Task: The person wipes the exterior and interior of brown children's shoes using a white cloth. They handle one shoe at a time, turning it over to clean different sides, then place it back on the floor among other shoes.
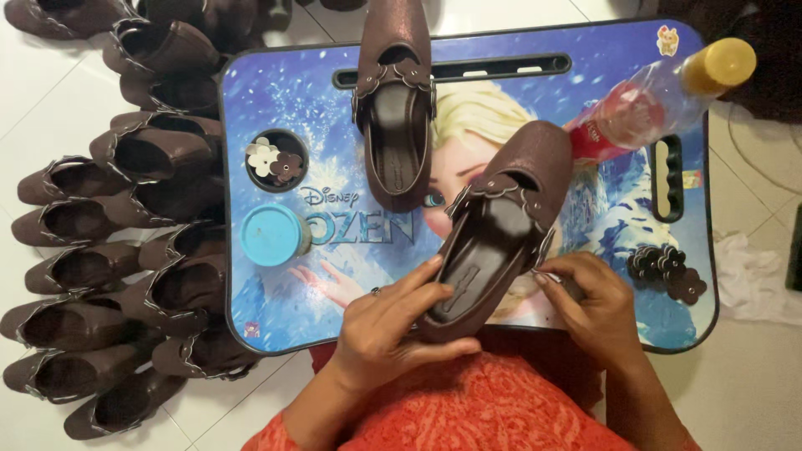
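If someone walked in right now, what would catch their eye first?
Probably the dark brown slip-on shoe at centre, held by the left hand while the right hand works at its edge. It sits over a bright blue cartoon-printed lap tray, with a heap of matching brown shoes on the floor to the left.

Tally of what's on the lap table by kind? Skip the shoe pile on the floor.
Brown shoes: 2, one lying flat, one held by left hand and right hand
Clear bottle: 1
Blue round lid: 1
Flower trim heaps: 2, cup hole, right side
Total: 6
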Demonstrator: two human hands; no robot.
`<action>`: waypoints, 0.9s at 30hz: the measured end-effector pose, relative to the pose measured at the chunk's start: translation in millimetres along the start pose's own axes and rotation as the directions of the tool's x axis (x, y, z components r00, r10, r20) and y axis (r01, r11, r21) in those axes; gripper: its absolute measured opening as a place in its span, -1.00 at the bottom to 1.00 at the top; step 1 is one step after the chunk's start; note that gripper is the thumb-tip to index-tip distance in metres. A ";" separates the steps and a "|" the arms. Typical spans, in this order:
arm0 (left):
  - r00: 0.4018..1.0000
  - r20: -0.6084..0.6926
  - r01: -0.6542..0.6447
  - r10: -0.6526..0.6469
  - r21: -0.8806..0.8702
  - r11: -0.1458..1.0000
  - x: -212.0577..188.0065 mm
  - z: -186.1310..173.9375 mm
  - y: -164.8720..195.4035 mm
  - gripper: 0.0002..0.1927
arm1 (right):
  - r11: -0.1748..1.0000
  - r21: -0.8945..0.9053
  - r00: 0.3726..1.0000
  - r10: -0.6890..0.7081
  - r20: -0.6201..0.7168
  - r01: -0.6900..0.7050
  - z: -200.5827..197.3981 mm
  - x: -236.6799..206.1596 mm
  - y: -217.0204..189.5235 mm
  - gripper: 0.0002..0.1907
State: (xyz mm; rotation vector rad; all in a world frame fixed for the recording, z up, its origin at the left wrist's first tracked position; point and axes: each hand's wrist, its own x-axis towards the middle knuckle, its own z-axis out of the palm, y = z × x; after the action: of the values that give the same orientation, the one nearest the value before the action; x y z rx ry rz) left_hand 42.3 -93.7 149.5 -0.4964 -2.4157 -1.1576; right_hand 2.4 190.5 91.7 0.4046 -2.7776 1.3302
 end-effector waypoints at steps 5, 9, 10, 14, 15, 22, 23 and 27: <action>0.993 -0.051 -0.091 0.102 0.193 0.977 49.7 13.8 6.5 -0.41 | 0.998 0.057 1.000 0.022 -0.017 -0.021 -8.7 4.1 5.3 -0.85; 0.985 -0.083 -0.121 0.151 0.293 0.948 79.4 25.3 3.3 -0.40 | 0.994 0.092 0.998 0.060 -0.015 -0.058 -12.2 12.3 5.6 -0.85; 0.983 -0.088 -0.130 0.163 0.304 0.944 85.9 28.8 2.0 -0.39 | 0.995 0.081 0.998 0.067 -0.007 -0.066 -12.9 14.4 5.8 -0.85; 0.967 -0.128 -0.146 0.220 0.429 0.891 119.9 48.0 -22.0 -0.40 | 0.994 0.068 0.996 0.086 0.005 -0.086 -14.2 22.4 6.6 -0.86; 0.971 -0.137 -0.114 0.197 0.460 0.881 127.9 53.7 -29.4 -0.38 | 0.993 0.071 0.996 0.090 0.002 -0.090 -14.3 24.1 7.0 -0.86; 0.996 -0.040 -0.043 0.078 0.551 0.833 133.0 66.7 -53.8 -0.46 | 0.992 0.058 0.993 0.115 0.002 -0.115 -10.8 35.3 4.5 -0.85; 0.996 -0.044 -0.038 0.072 0.520 0.853 132.5 64.0 -57.4 -0.46 | 0.993 0.056 0.994 0.105 0.007 -0.105 -9.6 37.6 2.8 -0.85; 0.995 -0.062 -0.042 0.076 0.431 0.901 131.6 52.1 -65.4 -0.45 | 0.991 0.076 0.993 0.113 0.016 -0.114 -0.7 51.3 -7.1 -0.85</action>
State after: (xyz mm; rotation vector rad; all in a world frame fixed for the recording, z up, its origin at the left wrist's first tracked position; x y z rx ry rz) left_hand -112.2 -72.8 144.4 -0.3695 -2.4660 -0.5731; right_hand -45.5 175.7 104.8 0.2612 -2.8042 1.4667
